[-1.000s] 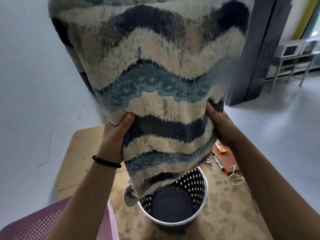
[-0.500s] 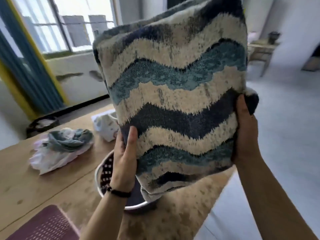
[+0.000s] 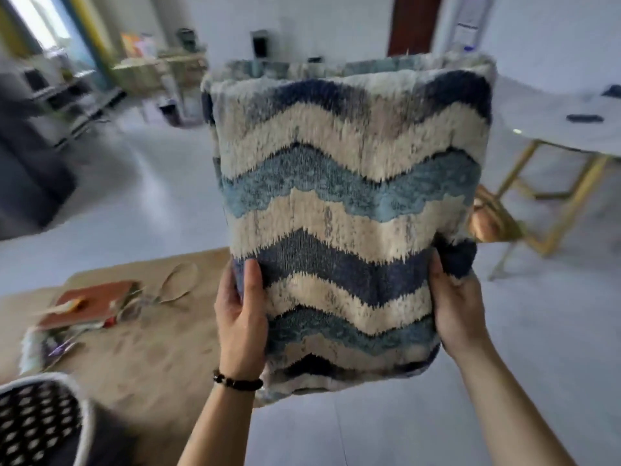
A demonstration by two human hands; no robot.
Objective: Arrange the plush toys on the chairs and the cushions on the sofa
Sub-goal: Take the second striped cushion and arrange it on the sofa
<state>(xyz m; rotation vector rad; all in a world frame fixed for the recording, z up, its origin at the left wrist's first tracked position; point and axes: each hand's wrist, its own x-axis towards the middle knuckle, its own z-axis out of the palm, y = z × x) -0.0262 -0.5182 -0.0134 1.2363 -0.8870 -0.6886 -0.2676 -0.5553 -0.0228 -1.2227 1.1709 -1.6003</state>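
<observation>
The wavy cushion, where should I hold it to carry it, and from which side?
Probably the two side edges near the bottom, one hand coming in from each side. The cushion stands upright and is wide and soft, so one hand alone would likely let it sag. The left hand and right hand grip opposite edges this way now, and it hangs level.

The cushion (image 3: 349, 213) is showing soft, fuzzy cloth: its cream waves are standing up shaggy, while its blue waves are lying flatter and looking knitted. The table (image 3: 151, 348) is looking like matt brown wood with rough, blotchy marks. At the table's near left corner, the basket (image 3: 84, 432) is looking like smooth white plastic full of holes. By the left edge, a book (image 3: 90, 304) is showing a dull red cover. The floor (image 3: 151, 203) is shining a little, smooth and grey. The far table's legs (image 3: 576, 205) are gleaming like gold metal.
</observation>
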